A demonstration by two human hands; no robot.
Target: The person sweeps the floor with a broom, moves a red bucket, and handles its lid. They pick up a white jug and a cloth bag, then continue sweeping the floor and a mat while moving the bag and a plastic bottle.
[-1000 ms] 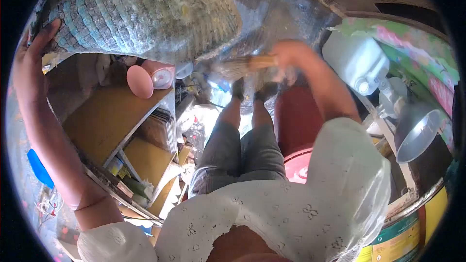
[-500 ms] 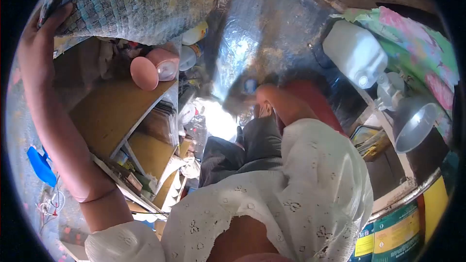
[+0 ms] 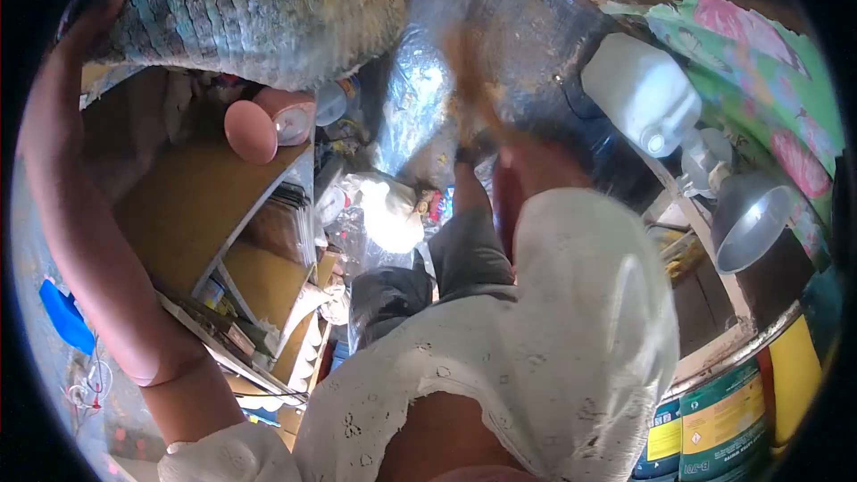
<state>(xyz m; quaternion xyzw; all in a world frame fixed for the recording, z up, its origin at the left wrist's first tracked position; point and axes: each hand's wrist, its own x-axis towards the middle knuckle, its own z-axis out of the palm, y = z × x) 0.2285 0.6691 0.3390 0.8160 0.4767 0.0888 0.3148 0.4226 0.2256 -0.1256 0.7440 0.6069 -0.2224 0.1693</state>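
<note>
"Checking the hand broom (image 3: pixel 466 71): which hand is nearer?"

"Right hand (image 3: pixel 520 159), seemingly wrapped round its near end; blur hides the exact grip. Long axis runs forward from that hand, leaning slightly left."

"And the ridged woven mat (image 3: pixel 250 9)?"

"Left of the broom, long axis crosswise, right end apart from it. Left hand (image 3: pixel 94 25) pinches its far-left edge; not all fingers visible."

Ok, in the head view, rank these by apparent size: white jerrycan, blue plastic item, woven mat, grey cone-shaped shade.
1. Woven mat, partly out of frame
2. White jerrycan
3. Grey cone-shaped shade
4. Blue plastic item
</note>
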